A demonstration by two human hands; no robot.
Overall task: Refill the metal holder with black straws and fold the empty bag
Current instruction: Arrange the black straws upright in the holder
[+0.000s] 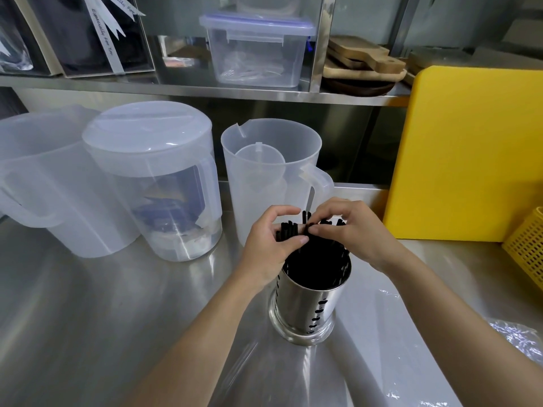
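The metal holder (308, 306) stands upright on the steel counter (88, 304), and we take it as our mark. It is packed with black straws (311, 259), whose tops rise above its rim. Both our hands meet over those tops. Our left hand (270, 248) comes in from the holder's left, its fingers curled round a cluster of straw ends and the thumb laid across them. Our right hand (352, 233) comes in from the holder's right, its thumb and fingertips pinching a few straw tips close against the left hand. One straw stands a little higher than the others between the two hands.

The clear plastic bag (367, 362) lies flat on the counter, in front of the holder and to its right, partly under our right forearm.

Just behind the holder stands an open translucent jug (270, 177) with a smaller cup inside it. Behind and to the holder's left stands a lidded jug (152, 183). To the holder's right a yellow cutting board (470, 154) stands on edge, with a yellow basket (526, 254) beside it.
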